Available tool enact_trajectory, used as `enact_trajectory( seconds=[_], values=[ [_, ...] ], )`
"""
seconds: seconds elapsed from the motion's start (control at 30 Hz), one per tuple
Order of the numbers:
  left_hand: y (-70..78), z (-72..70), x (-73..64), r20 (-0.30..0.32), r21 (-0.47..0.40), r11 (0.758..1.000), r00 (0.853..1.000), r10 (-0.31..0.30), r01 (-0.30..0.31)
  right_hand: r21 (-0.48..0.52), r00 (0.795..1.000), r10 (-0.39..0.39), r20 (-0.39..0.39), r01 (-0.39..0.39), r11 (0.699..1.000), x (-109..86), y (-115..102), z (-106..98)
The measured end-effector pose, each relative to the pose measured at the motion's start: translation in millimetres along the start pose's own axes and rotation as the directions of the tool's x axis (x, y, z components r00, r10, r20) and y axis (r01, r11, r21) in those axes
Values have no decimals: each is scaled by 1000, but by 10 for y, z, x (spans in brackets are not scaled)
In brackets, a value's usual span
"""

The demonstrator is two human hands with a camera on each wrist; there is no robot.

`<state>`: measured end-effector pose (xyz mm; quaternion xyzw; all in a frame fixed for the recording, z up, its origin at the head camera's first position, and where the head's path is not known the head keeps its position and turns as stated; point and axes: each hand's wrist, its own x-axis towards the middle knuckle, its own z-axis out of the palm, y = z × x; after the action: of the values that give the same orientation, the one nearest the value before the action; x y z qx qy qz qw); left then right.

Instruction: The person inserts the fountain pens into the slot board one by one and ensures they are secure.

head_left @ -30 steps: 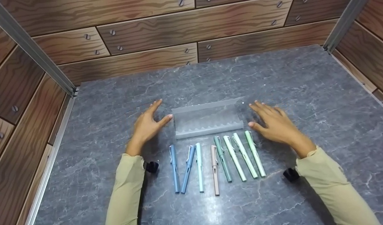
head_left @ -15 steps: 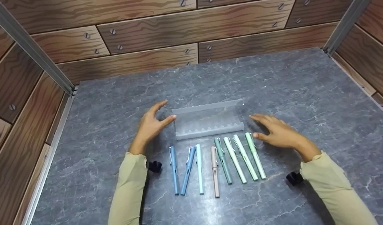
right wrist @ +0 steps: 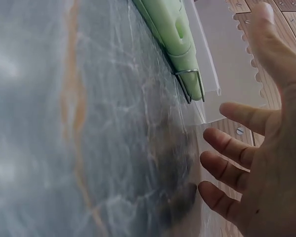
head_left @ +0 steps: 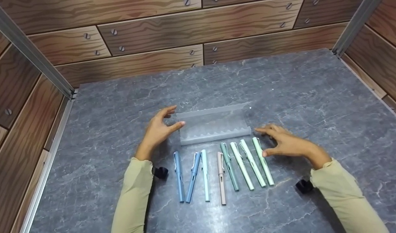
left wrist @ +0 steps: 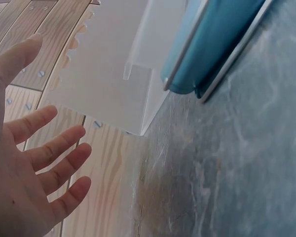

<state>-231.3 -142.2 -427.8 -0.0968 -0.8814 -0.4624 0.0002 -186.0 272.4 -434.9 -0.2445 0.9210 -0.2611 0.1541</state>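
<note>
A clear plastic pen tray with scalloped edges lies on the grey marbled table. Beside its left end is my left hand, fingers spread and holding nothing; the thumb overlaps the tray's edge, and touch cannot be told. My right hand hovers off the tray's right end, its thumb close to a light green pen. Several pens lie in a row before the tray: a blue pen at far left, another blue pen, a turquoise pen, a brownish-pink pen, a dark green pen and pale green ones.
Wood-patterned panels stand behind the table and along both sides. Metal corner posts rise at the back. A black wrist camera sits on the left sleeve, and another black camera on the right.
My left hand has shifted slightly right, toward the tray. My right hand has come lower and nearer the light green pen, its fingers bending a little more. The pens and tray look unmoved.
</note>
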Motion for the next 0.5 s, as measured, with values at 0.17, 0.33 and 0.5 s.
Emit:
enact_trajectory(
  seconds=[0.17, 0.33, 0.5],
  values=[
    [-12, 8, 6, 14, -14, 1000, 1000, -10, 10, 32, 999, 6, 38, -7, 999, 0, 4, 32],
    [-37, 35, 27, 8, 2, 1000, 1000, -2, 2, 41, 999, -13, 41, 11, 999, 7, 22, 45],
    [-46, 58, 30, -12, -13, 1000, 1000, 12, -12, 54, 998, -30, 55, 27, 998, 9, 42, 28]
  ],
)
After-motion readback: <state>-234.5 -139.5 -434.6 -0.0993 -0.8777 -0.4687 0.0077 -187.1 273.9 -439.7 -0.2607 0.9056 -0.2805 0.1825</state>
